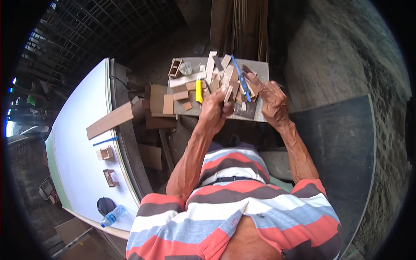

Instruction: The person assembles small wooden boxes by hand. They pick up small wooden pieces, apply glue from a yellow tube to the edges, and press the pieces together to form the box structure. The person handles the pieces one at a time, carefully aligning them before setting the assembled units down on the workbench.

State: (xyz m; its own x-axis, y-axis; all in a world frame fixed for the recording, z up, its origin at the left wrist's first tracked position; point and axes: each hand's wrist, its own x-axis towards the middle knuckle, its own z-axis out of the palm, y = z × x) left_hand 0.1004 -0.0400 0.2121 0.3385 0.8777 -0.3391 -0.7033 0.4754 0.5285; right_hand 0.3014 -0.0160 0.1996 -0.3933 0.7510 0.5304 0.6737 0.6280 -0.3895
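Bench [256, 113]: we saw wood scraps [216, 78] piled on it.
Left hand [214, 110]: fingers pinched a wood strip [227, 92].
Right hand [271, 99]: fingers spread, touching blue pencil [240, 78].

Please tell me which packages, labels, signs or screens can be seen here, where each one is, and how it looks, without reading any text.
Plastic water bottle: lying on the white board at the person's lower left; clear body, blue cap, blue label band.
No signs or screens are visible; near the left hand and right hand there are only wood offcuts.
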